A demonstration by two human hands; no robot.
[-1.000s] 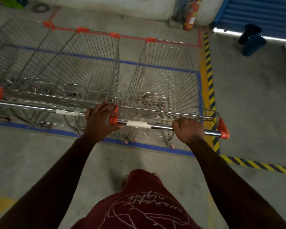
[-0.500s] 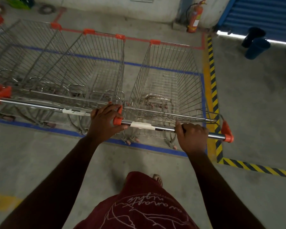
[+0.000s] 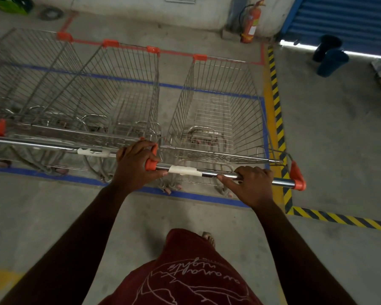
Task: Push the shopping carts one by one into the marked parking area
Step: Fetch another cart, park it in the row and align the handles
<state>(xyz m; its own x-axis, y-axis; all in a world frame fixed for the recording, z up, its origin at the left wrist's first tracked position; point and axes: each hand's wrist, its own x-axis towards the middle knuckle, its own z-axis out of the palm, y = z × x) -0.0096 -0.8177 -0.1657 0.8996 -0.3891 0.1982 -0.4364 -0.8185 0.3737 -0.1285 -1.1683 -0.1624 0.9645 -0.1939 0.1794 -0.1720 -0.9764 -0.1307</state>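
The rightmost shopping cart (image 3: 209,111), wire with orange corner caps, stands inside the blue tape outline (image 3: 196,196) on the floor, its rear wheels just at the front line. My left hand (image 3: 134,166) grips the orange left end of its chrome handle bar (image 3: 280,182). My right hand (image 3: 252,186) curls over the bar further right, thumb stretched leftward along it. Two more carts, the middle cart (image 3: 123,84) and the left cart (image 3: 31,73), stand side by side to its left within the same outline.
A yellow-black hazard stripe (image 3: 277,111) runs along the cart's right side and turns right across the floor. A red fire extinguisher (image 3: 250,23) stands at the back wall. Dark blue bins (image 3: 331,61) lie by a blue shutter (image 3: 343,18). Red floor tape (image 3: 176,52) marks the far edge.
The cart holds nearly the same spot against the blue line. My right hand has loosened a little, its thumb now lying out along the bar. The left hand keeps its grip.
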